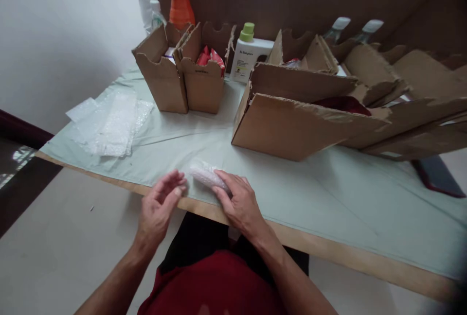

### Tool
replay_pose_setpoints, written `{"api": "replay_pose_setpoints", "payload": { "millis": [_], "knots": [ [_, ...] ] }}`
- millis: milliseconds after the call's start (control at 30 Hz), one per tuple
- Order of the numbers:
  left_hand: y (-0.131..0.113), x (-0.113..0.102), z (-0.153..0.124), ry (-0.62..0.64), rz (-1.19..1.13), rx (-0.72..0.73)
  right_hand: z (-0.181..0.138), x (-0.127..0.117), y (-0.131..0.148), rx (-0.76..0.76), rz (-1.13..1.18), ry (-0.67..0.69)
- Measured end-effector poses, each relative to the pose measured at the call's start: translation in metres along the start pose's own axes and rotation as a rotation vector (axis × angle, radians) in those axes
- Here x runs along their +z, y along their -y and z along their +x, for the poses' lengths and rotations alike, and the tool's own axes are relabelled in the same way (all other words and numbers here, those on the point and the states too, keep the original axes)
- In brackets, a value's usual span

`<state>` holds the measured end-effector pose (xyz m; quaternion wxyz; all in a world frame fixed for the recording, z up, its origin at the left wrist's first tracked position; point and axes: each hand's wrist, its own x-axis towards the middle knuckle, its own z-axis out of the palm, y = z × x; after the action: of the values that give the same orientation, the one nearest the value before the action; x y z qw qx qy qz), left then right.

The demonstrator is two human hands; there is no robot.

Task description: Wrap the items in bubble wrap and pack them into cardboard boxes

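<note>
Translucent plastic: the bubble-wrap roll [205,175] lies near the front edge of the cloth-covered surface [310,198], presumably for short reach. We observe the right hand [239,199] grasping its right end, thumb and fingers closed around it, likely to prevent unrolling. The left hand [162,202] is released, half-open, just beside the opposite end (any contents are not discernible). Bubble-wrap sheets [118,123] lie toward the surface's left edge, apparently to leave us working room.

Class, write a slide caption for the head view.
The right hand holds a bubble-wrapped bundle near the table edge, the left hand open beside it, cardboard boxes behind.
</note>
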<state>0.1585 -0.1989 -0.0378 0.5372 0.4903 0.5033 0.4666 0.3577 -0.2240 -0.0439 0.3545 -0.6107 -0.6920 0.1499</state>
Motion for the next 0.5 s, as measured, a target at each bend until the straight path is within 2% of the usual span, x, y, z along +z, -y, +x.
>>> {"api": "replay_pose_setpoints", "payload": {
  "millis": [100, 167, 233, 333, 433, 500],
  "knots": [
    [0.001, 0.020, -0.017, 0.107, -0.328, -0.221, -0.016, -0.001, 0.011, 0.067, 0.167, 0.005],
    [0.002, 0.033, -0.020, 0.138, -0.421, -0.261, -0.028, -0.003, 0.016, 0.091, 0.198, 0.032],
    [0.001, 0.040, -0.020, 0.148, -0.431, -0.269, -0.036, -0.011, 0.017, 0.109, 0.171, 0.002],
    [-0.005, 0.042, -0.020, 0.229, -0.314, -0.203, -0.040, -0.030, 0.012, 0.179, 0.214, -0.067],
    [-0.011, 0.043, -0.026, 0.398, -0.066, -0.072, -0.038, -0.053, 0.013, 0.230, 0.365, 0.036],
    [-0.010, 0.047, -0.032, 0.446, 0.087, -0.002, -0.036, -0.065, 0.016, 0.253, 0.389, 0.102]
  ]
}}
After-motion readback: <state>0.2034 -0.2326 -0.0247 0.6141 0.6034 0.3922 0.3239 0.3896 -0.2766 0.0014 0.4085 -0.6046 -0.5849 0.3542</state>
